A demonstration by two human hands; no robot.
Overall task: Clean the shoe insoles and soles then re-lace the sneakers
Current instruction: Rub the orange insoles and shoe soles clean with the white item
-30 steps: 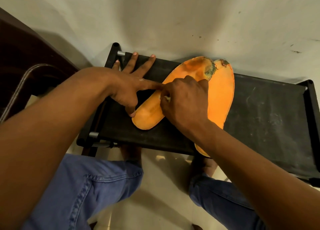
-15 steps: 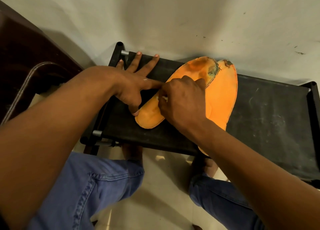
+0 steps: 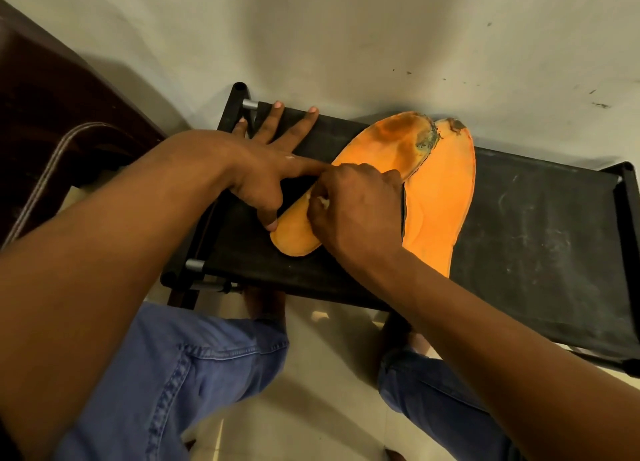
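Since the earlier frame the curled right hand (image 3: 356,214) has slid slightly heelward along the stained orange foam insole (image 3: 384,155), pinching a small white wad (image 3: 324,202). The left hand (image 3: 266,173), fingers straight, presses its edge. Two insoles: the cleaner orange insole (image 3: 440,197) lies underneath, on the black fabric rack (image 3: 536,211).

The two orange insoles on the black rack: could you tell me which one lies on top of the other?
The left insole, the one with the large dark stain at its toe, lies on top; its edge overlaps the cleaner right insole.
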